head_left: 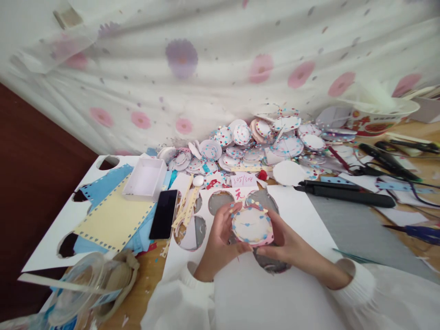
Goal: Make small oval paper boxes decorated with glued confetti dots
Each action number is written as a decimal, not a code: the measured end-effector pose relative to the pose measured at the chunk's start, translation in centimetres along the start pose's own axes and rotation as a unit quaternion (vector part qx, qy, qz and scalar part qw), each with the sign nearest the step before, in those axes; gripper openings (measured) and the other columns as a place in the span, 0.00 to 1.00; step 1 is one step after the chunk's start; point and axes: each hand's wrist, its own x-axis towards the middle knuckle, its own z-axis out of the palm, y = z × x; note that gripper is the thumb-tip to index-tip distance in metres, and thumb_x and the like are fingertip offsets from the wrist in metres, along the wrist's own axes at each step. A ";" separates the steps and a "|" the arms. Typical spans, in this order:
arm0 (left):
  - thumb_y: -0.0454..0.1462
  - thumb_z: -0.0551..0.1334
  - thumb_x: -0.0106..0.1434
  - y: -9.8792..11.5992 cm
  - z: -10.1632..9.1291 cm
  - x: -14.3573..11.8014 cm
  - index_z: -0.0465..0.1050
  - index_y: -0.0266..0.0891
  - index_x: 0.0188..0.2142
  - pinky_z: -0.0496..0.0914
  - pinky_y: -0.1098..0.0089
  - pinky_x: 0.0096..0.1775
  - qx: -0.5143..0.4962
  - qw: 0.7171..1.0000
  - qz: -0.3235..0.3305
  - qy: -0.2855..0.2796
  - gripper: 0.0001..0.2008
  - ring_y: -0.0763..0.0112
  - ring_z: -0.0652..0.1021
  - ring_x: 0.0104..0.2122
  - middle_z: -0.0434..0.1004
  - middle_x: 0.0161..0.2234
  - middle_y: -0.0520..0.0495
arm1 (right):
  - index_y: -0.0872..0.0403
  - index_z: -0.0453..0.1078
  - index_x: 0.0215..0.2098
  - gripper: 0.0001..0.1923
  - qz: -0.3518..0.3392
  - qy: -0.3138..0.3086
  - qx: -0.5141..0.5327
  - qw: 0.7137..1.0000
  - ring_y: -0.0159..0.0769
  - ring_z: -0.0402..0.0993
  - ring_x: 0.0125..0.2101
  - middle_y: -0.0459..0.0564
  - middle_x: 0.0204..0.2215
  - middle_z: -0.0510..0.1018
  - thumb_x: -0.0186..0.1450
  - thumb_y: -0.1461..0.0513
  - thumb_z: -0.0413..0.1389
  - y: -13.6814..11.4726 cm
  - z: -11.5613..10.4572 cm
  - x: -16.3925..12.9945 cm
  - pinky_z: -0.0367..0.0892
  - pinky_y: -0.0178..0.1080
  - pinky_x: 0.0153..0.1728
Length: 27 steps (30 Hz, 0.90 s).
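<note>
Between both hands is a round white paper disc decoration (252,224), edged with small blue and cream hearts and showing pink at its lower side. My left hand (225,233) grips its left edge, thumb at the bottom front. On the opposite edge, my right hand (282,238) has its fingers closed, its thumb also near the bottom. Under the hands lies a white sheet (304,215) with round holes cut in it. Just behind the disc is a paper slip (244,180) with handwritten numbers.
Many similar paper discs (250,153) are heaped against the flowered curtain (220,68). Left are a phone (164,214), a white box (144,178), yellow paper (115,217) and a clear plastic cup (77,288). Right are a black straightener-like tool (347,192), scissors (419,233) and a noodle bowl (376,119).
</note>
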 end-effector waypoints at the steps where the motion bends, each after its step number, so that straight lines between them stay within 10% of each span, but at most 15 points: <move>1: 0.41 0.75 0.48 0.0 0.0 0.0 0.59 0.49 0.58 0.57 0.53 0.62 0.001 1.000 -0.005 0.001 0.41 0.51 0.59 0.65 0.59 0.64 0.39 | 0.45 0.54 0.62 0.41 0.004 0.005 -0.002 1.000 0.44 0.63 0.60 0.55 0.60 0.66 0.56 0.59 0.68 -0.1 0.0 0.0 0.61 0.46 0.58; 12: 0.37 0.79 0.40 -0.5 -0.1 -0.1 0.57 0.47 0.58 0.66 0.53 0.56 -0.010 0.999 -0.043 0.011 0.48 0.48 0.67 0.60 0.65 0.61 0.35 | 0.46 0.67 0.53 0.26 0.017 0.053 -0.047 0.997 0.44 0.72 0.50 0.52 0.50 0.76 0.59 0.49 0.63 -1.0 0.4 -0.1 0.68 0.45 0.50; 19: 0.44 0.69 0.57 -0.5 -0.1 0.7 0.74 0.38 0.38 0.73 0.59 0.46 0.056 0.980 -0.058 0.183 0.15 0.59 0.81 0.39 0.83 0.36 0.42 | 0.51 0.77 0.27 0.23 0.045 0.103 -0.214 0.970 0.40 0.72 0.27 0.51 0.24 0.77 0.63 0.43 0.53 -1.4 -0.4 0.1 0.68 0.41 0.31; 27: 0.43 0.71 0.52 -0.9 -0.6 1.1 0.74 0.37 0.40 0.72 0.73 0.28 0.026 0.980 -0.022 0.196 0.18 0.70 0.77 0.29 0.78 0.30 0.48 | 0.54 0.72 0.23 0.27 0.082 0.089 -0.280 0.952 0.34 0.64 0.23 0.48 0.20 0.71 0.63 0.42 0.52 -2.3 -1.1 0.7 0.59 0.36 0.25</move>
